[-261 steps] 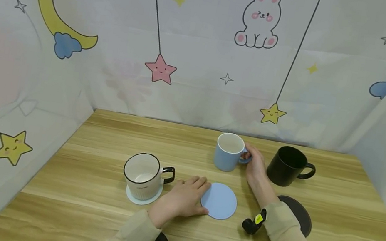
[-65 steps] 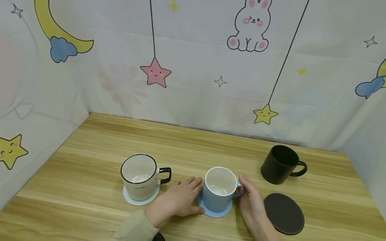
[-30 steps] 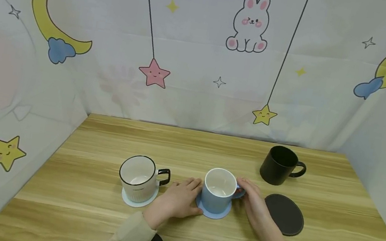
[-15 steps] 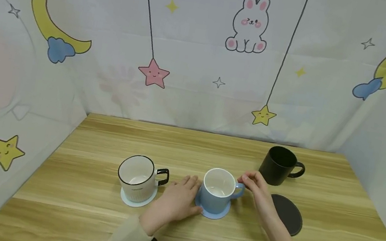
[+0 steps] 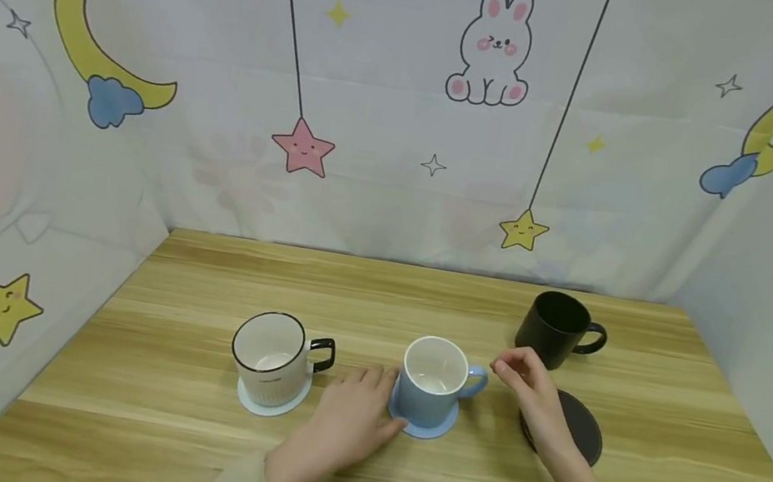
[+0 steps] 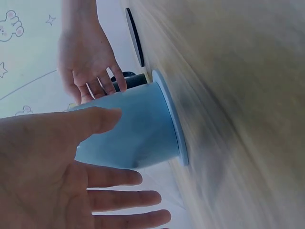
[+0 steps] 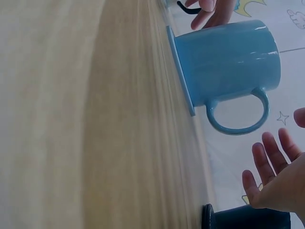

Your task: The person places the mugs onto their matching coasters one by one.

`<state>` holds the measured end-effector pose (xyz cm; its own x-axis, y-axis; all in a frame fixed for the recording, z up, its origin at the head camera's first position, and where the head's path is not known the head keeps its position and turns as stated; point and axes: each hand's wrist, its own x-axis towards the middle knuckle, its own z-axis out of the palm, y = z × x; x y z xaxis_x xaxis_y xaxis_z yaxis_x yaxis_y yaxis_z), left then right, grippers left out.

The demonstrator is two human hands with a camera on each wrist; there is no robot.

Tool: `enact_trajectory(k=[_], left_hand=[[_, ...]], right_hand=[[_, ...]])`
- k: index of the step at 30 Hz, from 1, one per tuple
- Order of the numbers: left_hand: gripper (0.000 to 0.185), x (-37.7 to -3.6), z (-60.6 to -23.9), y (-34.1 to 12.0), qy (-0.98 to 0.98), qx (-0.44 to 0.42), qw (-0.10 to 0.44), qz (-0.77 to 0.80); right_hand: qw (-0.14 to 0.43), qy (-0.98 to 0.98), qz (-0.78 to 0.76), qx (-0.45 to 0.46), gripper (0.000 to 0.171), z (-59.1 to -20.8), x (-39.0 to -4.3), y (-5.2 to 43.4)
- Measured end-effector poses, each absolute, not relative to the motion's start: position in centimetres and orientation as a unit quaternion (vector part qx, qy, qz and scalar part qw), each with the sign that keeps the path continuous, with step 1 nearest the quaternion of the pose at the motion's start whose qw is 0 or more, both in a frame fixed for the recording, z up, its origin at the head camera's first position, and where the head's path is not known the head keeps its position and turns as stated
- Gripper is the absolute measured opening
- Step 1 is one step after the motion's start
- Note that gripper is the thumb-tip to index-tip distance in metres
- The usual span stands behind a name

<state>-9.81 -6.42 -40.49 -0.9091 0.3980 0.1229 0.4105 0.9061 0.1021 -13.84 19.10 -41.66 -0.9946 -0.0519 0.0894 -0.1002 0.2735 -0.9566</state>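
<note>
Blue mug (image 5: 431,381) sits on blue coaster (image 5: 435,433); left hand (image 5: 346,424) at 9 o'clock, right hand (image 5: 534,401) at 3 o'clock, both grips open.

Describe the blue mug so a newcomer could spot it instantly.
On the wooden table, three mugs stand. The light blue ceramic mug is the middle one, on a round blue coaster between both hands. Its neighbours are a white mug and a black mug.

No readable text; the white mug (image 5: 271,358) bears an illegible mark.
</note>
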Motion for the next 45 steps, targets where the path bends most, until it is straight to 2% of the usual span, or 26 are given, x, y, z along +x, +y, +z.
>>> enact_trajectory(k=[11, 21, 29, 45], left_hand=[[0.059, -8.3, -40.2, -7.0, -0.967, -0.222, 0.103, -0.070], [0.058, -7.2, -39.7, -6.9, -0.967, -0.234, 0.071, -0.067], [0.055, -6.9, -39.5, -6.7, -0.963, -0.254, 0.057, -0.071], [0.049, -6.4, -39.2, -5.6, -0.955, -0.281, 0.066, -0.070]], right_hand=[[0.025, -0.806, 0.587, 0.076, 0.029, -41.8, -13.2, 20.7], [0.040, -0.824, 0.552, 0.121, 0.024, -42.2, -12.9, 22.4], [0.082, -0.854, 0.501, 0.116, 0.019, -41.6, -13.2, 23.8], [0.092, -0.867, 0.477, 0.110, 0.020, -40.7, -13.5, 25.4]])
